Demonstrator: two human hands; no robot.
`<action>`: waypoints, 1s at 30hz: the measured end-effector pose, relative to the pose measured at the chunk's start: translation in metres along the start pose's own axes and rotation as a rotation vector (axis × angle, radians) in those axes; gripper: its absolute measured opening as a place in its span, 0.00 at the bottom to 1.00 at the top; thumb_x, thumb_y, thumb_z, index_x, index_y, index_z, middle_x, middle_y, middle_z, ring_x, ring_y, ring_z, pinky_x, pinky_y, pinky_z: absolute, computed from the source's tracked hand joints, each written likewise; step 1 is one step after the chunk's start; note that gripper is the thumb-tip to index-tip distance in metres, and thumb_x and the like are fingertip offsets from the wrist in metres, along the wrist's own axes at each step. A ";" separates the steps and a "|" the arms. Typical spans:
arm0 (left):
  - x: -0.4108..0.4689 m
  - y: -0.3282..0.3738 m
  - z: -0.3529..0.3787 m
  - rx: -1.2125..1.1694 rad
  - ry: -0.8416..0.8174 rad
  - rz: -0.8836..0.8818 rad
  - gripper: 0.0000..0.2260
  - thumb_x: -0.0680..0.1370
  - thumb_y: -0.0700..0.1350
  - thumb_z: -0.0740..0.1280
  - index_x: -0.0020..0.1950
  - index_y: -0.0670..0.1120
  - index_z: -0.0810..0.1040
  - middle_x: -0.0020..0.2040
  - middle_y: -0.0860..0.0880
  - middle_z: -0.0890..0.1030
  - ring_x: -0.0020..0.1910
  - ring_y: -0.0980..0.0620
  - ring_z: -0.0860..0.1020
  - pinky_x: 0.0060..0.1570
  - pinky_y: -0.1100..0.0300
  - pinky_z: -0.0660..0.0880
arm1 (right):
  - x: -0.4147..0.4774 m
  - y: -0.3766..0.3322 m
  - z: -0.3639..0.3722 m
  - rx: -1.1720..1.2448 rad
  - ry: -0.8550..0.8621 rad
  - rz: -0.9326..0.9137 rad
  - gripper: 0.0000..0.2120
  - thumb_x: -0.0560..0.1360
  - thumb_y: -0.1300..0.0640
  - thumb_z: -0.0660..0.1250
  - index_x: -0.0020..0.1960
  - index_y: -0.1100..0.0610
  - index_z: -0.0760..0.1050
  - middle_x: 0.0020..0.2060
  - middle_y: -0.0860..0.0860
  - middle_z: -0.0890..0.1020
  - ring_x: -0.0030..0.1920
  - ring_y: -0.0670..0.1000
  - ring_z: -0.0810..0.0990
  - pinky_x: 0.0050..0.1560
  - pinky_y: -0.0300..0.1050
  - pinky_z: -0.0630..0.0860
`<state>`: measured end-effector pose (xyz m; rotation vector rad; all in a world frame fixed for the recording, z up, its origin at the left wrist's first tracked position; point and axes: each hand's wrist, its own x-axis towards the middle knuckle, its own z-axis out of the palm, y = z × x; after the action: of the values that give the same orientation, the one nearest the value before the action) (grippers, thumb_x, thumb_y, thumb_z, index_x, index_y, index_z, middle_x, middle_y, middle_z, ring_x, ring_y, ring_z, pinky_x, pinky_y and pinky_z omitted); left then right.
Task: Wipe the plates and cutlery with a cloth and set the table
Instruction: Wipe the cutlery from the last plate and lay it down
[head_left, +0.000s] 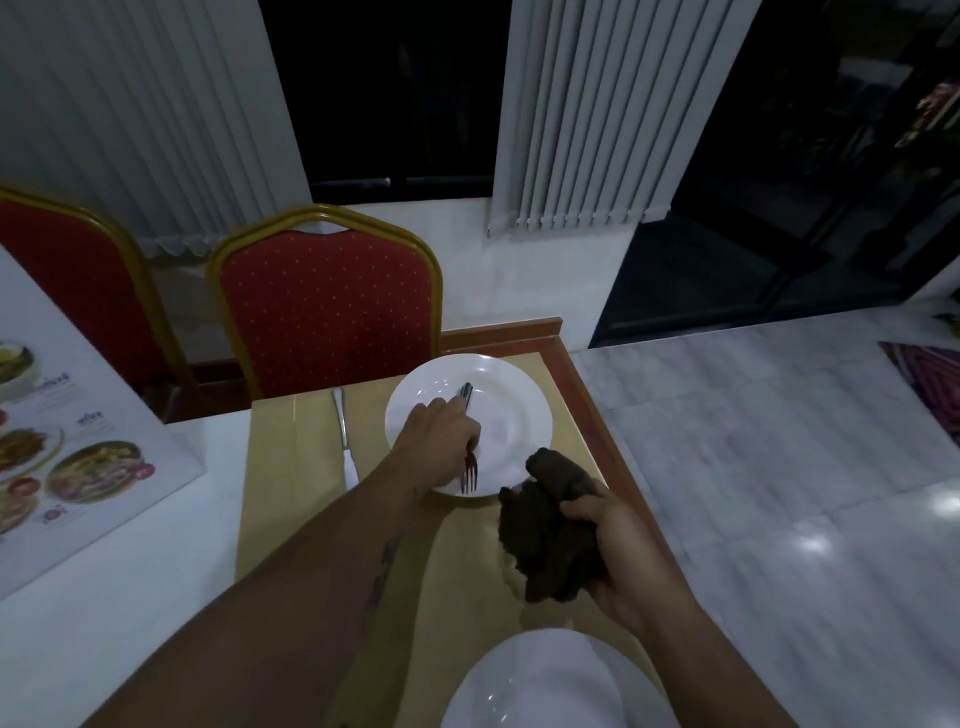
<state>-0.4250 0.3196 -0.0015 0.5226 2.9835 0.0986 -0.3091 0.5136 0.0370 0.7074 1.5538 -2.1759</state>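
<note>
Holding the fork (469, 472) over the far plate (511, 410) in your left hand (439, 441), your right hand (618, 548) clutching the bunched cloth (550, 540) nearby, you seem mid cutlery-wipe; next, bring the fork into the cloth.

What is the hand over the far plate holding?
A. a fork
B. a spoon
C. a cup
A: the left hand grips a fork, its tines sticking out below the fingers over the white plate; the right hand holds a brown cloth.
</note>
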 end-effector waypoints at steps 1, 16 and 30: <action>0.001 0.002 -0.002 0.005 -0.007 0.018 0.13 0.73 0.44 0.72 0.57 0.51 0.83 0.65 0.44 0.76 0.57 0.47 0.75 0.58 0.53 0.72 | -0.002 -0.001 -0.002 -0.001 0.007 0.001 0.19 0.79 0.67 0.58 0.66 0.55 0.75 0.58 0.61 0.83 0.58 0.65 0.82 0.65 0.66 0.75; -0.048 0.046 -0.059 -0.825 0.251 -0.114 0.08 0.79 0.40 0.65 0.54 0.48 0.81 0.42 0.52 0.81 0.39 0.55 0.78 0.42 0.62 0.73 | -0.041 -0.013 0.023 0.386 -0.067 -0.159 0.18 0.78 0.64 0.57 0.64 0.54 0.76 0.59 0.62 0.81 0.60 0.64 0.79 0.58 0.61 0.77; -0.205 0.028 -0.076 -1.108 0.205 -0.310 0.06 0.78 0.38 0.66 0.45 0.43 0.83 0.35 0.50 0.81 0.29 0.56 0.78 0.33 0.66 0.73 | -0.090 0.000 0.086 -0.056 0.407 -0.553 0.13 0.77 0.68 0.65 0.58 0.56 0.76 0.55 0.55 0.81 0.55 0.56 0.81 0.60 0.56 0.79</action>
<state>-0.2334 0.2727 0.0963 -0.0984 2.5439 1.6782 -0.2527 0.4336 0.1133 0.8137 2.2287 -2.4579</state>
